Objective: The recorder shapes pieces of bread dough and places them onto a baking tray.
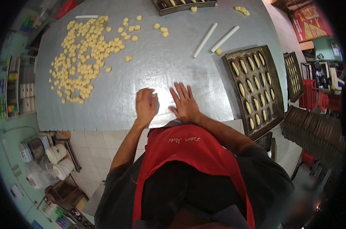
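My right hand (186, 104) lies palm down near the table's front edge, its fingers spread and nothing visible under it. Just left of it, my left hand (145, 106) is turned on its side, thumb apart and fingers slightly bent; it appears to hold nothing. Both hands are by the metal tabletop (161, 72). Many small pale dough balls (77, 66) cover the table's left part, with a few strays toward the middle. On the right, a dark baking tray (256, 88) bears rows of finger-shaped dough pieces (257, 61).
Two white rods (205, 40) lie beyond my right hand, a dough ball (218, 51) beside one. Another tray (184, 7) sits at the far edge, with a dough cluster (242, 11) to its right. A third filled tray (294, 76) stands off the table's right side.
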### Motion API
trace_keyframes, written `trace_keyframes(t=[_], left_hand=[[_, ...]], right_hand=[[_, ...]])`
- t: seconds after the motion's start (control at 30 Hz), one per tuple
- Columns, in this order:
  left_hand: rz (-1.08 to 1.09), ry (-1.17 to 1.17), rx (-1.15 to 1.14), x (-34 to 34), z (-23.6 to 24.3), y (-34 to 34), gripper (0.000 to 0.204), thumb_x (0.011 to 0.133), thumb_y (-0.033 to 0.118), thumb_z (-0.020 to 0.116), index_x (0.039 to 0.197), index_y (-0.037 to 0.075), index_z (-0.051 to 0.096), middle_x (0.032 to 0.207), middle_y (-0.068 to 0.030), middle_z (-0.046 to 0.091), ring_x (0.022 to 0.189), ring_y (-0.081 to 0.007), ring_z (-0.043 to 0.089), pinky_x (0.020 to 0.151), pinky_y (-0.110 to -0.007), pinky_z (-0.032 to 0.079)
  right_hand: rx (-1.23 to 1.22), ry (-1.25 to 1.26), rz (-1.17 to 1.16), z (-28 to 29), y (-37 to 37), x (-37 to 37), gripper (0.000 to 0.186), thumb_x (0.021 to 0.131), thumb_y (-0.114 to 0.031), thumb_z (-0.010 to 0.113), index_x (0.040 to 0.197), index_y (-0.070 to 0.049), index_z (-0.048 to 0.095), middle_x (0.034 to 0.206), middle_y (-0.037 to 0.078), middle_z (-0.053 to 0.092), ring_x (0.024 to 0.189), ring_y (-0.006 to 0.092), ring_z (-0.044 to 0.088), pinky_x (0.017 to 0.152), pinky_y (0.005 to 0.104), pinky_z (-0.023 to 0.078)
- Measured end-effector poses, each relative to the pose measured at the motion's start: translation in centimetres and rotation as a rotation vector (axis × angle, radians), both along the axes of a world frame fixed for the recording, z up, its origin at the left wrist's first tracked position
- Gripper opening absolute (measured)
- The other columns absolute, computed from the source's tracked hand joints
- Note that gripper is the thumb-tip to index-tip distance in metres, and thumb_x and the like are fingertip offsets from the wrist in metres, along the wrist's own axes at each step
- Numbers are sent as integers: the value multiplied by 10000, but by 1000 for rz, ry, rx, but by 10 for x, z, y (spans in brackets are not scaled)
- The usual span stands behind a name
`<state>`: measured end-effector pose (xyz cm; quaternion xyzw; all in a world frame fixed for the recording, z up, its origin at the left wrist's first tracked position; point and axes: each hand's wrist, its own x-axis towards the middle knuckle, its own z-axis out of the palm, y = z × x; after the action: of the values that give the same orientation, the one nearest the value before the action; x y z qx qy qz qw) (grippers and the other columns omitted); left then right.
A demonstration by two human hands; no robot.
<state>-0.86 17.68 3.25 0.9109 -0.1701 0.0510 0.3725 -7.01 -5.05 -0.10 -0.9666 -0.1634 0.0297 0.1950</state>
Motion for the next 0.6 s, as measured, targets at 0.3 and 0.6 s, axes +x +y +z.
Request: trace_keyframes(t=[0.3, 0.6], left_hand=[[-475, -43, -110, 139, -4, -149, 217, 959, 93, 671, 1163, 36, 720, 1102, -191, 719, 1081, -426, 650, 980, -516, 526], [-717, -438, 242, 180, -26, -321, 292, 986, 143, 661, 1264, 78, 723, 1208, -149, 710, 1258, -332, 607, 997, -483, 530]], right_hand=[[9, -186, -228, 8, 7, 66, 683, 922, -453, 743, 1384, 30, 601, 1401, 238, 552, 1305, 411, 510, 1136, 528, 408], [248, -194, -254, 14, -49, -23, 334, 852, -162, 784, 1175, -77, 761, 1121, 63, 719, 1099, 293, 648, 956, 416, 547]])
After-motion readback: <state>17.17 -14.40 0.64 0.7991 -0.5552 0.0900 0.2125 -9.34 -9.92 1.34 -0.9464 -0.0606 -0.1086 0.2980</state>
